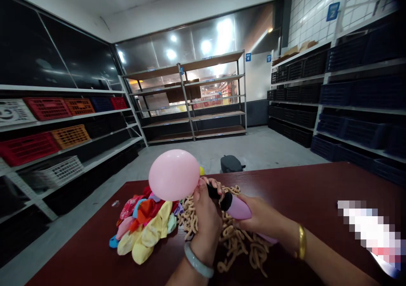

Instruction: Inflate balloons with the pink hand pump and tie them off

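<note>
Left hand (207, 201) grips an inflated pink balloon (174, 175) by its neck; at four o'clock from it, right hand (255, 215) clasps a lilac pump (240, 208).

Shelves (69, 118) of plastic crates (47, 108) flank the grey floor (263, 146) around us; beyond a dark red desk (304, 193), bright lights (225, 30) glare off the shiny far wall (142, 51), white tiles (309, 13) at right.

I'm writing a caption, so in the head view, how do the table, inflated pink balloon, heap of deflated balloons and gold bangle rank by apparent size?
Largest to smallest:
1. table
2. heap of deflated balloons
3. inflated pink balloon
4. gold bangle
</note>
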`<move>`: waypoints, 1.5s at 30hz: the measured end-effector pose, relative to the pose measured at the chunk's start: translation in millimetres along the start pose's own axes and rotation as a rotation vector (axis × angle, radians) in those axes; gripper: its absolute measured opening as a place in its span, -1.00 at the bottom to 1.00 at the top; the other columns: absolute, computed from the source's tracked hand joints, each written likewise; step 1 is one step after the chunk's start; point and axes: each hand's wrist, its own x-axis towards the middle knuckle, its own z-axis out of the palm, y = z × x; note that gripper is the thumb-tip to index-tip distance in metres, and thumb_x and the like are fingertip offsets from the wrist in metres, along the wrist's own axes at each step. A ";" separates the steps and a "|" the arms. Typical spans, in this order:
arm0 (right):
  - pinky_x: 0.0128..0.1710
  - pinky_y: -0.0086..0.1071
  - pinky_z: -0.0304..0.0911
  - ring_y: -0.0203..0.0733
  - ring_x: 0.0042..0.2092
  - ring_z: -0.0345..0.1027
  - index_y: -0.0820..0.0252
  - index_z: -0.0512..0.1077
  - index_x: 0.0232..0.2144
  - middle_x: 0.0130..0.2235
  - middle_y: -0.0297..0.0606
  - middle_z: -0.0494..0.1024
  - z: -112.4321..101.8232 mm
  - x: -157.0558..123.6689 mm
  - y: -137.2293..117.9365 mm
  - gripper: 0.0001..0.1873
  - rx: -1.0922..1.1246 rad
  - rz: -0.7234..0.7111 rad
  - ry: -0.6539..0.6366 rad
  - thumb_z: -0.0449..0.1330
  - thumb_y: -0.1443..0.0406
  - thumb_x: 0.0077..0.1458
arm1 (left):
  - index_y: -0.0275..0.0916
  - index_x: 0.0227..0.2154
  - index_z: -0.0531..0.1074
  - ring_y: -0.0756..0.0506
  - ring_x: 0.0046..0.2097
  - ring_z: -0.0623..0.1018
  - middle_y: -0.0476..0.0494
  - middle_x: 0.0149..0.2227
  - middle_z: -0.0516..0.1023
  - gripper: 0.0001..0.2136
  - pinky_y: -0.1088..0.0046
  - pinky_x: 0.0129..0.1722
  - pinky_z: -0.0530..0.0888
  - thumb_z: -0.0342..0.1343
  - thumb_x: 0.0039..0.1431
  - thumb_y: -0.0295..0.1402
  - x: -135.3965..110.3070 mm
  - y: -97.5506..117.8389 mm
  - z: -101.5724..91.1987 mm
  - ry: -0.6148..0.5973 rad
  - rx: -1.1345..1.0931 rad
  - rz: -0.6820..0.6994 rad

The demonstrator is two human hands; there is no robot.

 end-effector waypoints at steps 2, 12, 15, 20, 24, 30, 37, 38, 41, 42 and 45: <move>-0.35 -0.43 0.19 -0.15 -0.25 0.44 0.05 0.38 -0.08 -0.20 -0.38 0.57 -2.9 -0.4 -0.8 -0.52 0.076 -0.012 -0.062 0.28 0.17 -0.11 | -0.19 -0.44 0.26 0.04 -0.55 0.32 0.02 -0.51 0.28 -0.76 0.56 -0.61 0.21 0.16 0.13 -0.19 7.7 16.1 -2.9 0.007 0.000 0.036; -0.36 -0.37 0.17 -0.07 -0.27 0.45 0.03 0.43 -0.14 -0.26 -0.28 0.59 -19.2 1.4 23.0 -0.55 -0.245 0.001 -0.033 0.29 0.08 -0.13 | -0.20 -0.42 0.24 0.05 -0.55 0.31 0.05 -0.51 0.26 -0.76 0.57 -0.63 0.17 0.18 0.12 -0.20 50.3 63.6 -38.9 0.152 -0.032 0.259; -0.38 -0.36 0.13 -0.05 -0.29 0.45 0.06 0.44 -0.22 -0.28 -0.28 0.59 -25.5 0.4 24.1 -0.62 -0.329 -0.011 0.001 0.27 0.09 -0.12 | -0.20 -0.43 0.24 0.05 -0.53 0.33 0.05 -0.50 0.27 -0.76 0.56 -0.60 0.22 0.18 0.12 -0.22 44.5 49.5 -32.7 0.145 -0.035 0.239; -0.41 -0.35 0.09 -0.04 -0.31 0.45 0.07 0.43 -0.23 -0.30 -0.26 0.58 -25.6 -2.3 17.5 -0.64 -0.384 -0.012 0.051 0.25 0.06 -0.09 | -0.18 -0.42 0.24 0.03 -0.49 0.36 0.03 -0.47 0.29 -0.75 0.53 -0.54 0.29 0.20 0.10 -0.21 19.3 8.4 -14.8 0.073 -0.039 0.087; -0.40 -0.36 0.10 -0.03 -0.29 0.46 0.05 0.41 -0.13 -0.27 -0.25 0.59 -19.8 -2.7 11.8 -0.56 -0.332 0.006 0.056 0.24 0.06 -0.08 | -0.19 -0.43 0.25 0.02 -0.49 0.36 0.01 -0.47 0.31 -0.75 0.49 -0.48 0.34 0.20 0.10 -0.19 -2.2 -20.2 -5.1 0.060 -0.037 -0.024; -0.33 -0.38 0.12 -0.02 -0.23 0.46 0.06 0.40 -0.07 -0.24 -0.24 0.60 -16.9 -3.1 4.3 -0.53 -0.317 0.044 0.031 0.24 0.10 -0.08 | -0.21 -0.43 0.22 0.03 -0.48 0.35 0.01 -0.46 0.29 -0.77 0.49 -0.46 0.35 0.14 0.16 -0.23 -6.4 -25.0 -4.2 0.053 -0.023 -0.025; -0.33 -0.39 0.13 -0.03 -0.21 0.47 0.02 0.40 -0.08 -0.23 -0.27 0.59 -14.9 -0.5 10.1 -0.52 -0.277 0.025 -0.003 0.25 0.08 -0.09 | -0.20 -0.40 0.23 0.02 -0.51 0.36 0.03 -0.48 0.29 -0.81 0.53 -0.58 0.26 0.14 0.15 -0.28 27.6 19.2 -20.6 0.097 0.012 0.118; -0.34 -0.38 0.14 -0.04 -0.22 0.47 0.02 0.40 -0.10 -0.24 -0.28 0.60 -15.4 -0.3 12.3 -0.53 -0.279 0.024 -0.018 0.25 0.07 -0.10 | -0.20 -0.40 0.23 0.03 -0.52 0.35 0.04 -0.49 0.28 -0.81 0.54 -0.60 0.24 0.14 0.14 -0.28 33.9 27.4 -25.5 0.116 0.005 0.146; -0.35 -0.37 0.13 -0.03 -0.24 0.48 0.01 0.42 -0.12 -0.25 -0.28 0.60 -17.3 -0.5 18.1 -0.54 -0.305 0.018 -0.028 0.26 0.06 -0.11 | -0.20 -0.41 0.23 0.04 -0.55 0.32 0.05 -0.51 0.27 -0.81 0.55 -0.63 0.20 0.15 0.11 -0.30 49.1 46.2 -39.9 0.159 -0.007 0.212; -0.36 -0.36 0.13 -0.02 -0.25 0.48 0.01 0.42 -0.12 -0.26 -0.28 0.60 -17.9 -0.7 19.5 -0.54 -0.316 0.014 -0.024 0.26 0.05 -0.12 | -0.20 -0.41 0.22 0.04 -0.56 0.32 0.06 -0.52 0.27 -0.81 0.55 -0.64 0.19 0.15 0.11 -0.30 52.4 49.5 -43.5 0.172 -0.011 0.219; -0.38 -0.35 0.12 -0.01 -0.26 0.48 0.00 0.43 -0.15 -0.27 -0.27 0.60 -19.9 -1.5 23.0 -0.55 -0.343 -0.001 -0.016 0.27 0.05 -0.13 | -0.21 -0.43 0.21 0.05 -0.57 0.30 0.07 -0.53 0.26 -0.80 0.57 -0.64 0.16 0.15 0.09 -0.30 56.6 48.9 -48.7 0.195 -0.036 0.204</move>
